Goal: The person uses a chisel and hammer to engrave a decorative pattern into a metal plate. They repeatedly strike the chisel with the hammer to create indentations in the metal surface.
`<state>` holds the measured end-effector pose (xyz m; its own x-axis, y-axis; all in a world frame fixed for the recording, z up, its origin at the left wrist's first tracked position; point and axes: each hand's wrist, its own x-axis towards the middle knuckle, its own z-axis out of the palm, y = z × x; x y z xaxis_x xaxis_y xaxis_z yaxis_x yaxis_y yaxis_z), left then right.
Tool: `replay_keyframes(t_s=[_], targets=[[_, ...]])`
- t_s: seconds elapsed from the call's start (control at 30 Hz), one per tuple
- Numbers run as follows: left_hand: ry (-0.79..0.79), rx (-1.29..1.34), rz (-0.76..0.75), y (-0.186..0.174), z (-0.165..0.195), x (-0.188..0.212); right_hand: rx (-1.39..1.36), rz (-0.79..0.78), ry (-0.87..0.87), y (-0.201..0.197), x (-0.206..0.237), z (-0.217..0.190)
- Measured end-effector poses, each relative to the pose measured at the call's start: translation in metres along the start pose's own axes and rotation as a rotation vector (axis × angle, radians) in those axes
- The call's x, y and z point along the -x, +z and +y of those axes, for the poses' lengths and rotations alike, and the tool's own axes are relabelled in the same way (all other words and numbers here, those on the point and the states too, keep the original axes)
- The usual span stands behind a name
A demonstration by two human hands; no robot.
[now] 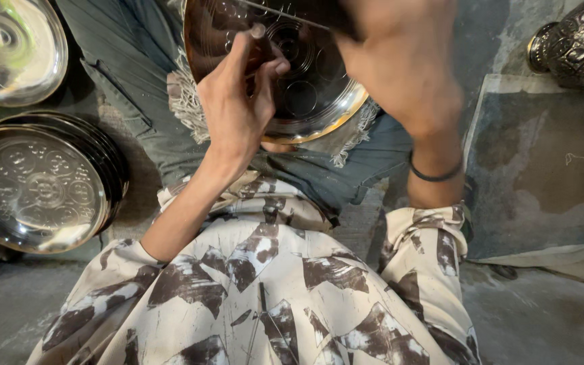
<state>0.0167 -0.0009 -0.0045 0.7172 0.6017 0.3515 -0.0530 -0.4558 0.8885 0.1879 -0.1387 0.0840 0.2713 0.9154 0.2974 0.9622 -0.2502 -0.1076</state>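
Plate (pixel 305 101) at top center looks thin, stiff, slick metal, so grab the rim. Left hand (pixel 238 101) pinches a punch (pixel 259 47); right hand (pixel 400 61) grips something, can't tell what.

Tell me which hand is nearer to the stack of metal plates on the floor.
The left hand. It holds a small tool on the engraved plate in the lap, on the side toward the stack of metal plates. The right hand is farther, over the plate's opposite edge.
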Motion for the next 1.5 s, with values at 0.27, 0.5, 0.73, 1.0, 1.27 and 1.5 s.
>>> replay_keyframes(t_s=[0.27, 0.5, 0.73, 1.0, 1.27, 1.5], targets=[[-0.066, -0.035, -0.119, -0.002, -0.005, -0.006, 0.106, -0.002, -0.096, -0.009, 0.01, 0.005], [0.118, -0.029, -0.255, -0.01, -0.01, -0.019, 0.048, 0.027, -0.004, -0.007, 0.026, 0.008], [0.188, 0.006, -0.373, -0.014, -0.012, -0.034, 0.053, 0.04, 0.089, -0.02, 0.026, -0.017], [0.239, -0.026, -0.579, -0.02, -0.009, -0.05, -0.141, 0.226, 0.264, 0.007, 0.056, -0.019], [0.283, -0.058, -0.637, -0.021, -0.005, -0.059, -0.071, 0.191, 0.278, 0.003, 0.055, -0.034], [0.212, -0.047, -0.717, -0.025, -0.007, -0.057, -0.307, 0.281, 0.61, 0.006, 0.056, -0.037]])
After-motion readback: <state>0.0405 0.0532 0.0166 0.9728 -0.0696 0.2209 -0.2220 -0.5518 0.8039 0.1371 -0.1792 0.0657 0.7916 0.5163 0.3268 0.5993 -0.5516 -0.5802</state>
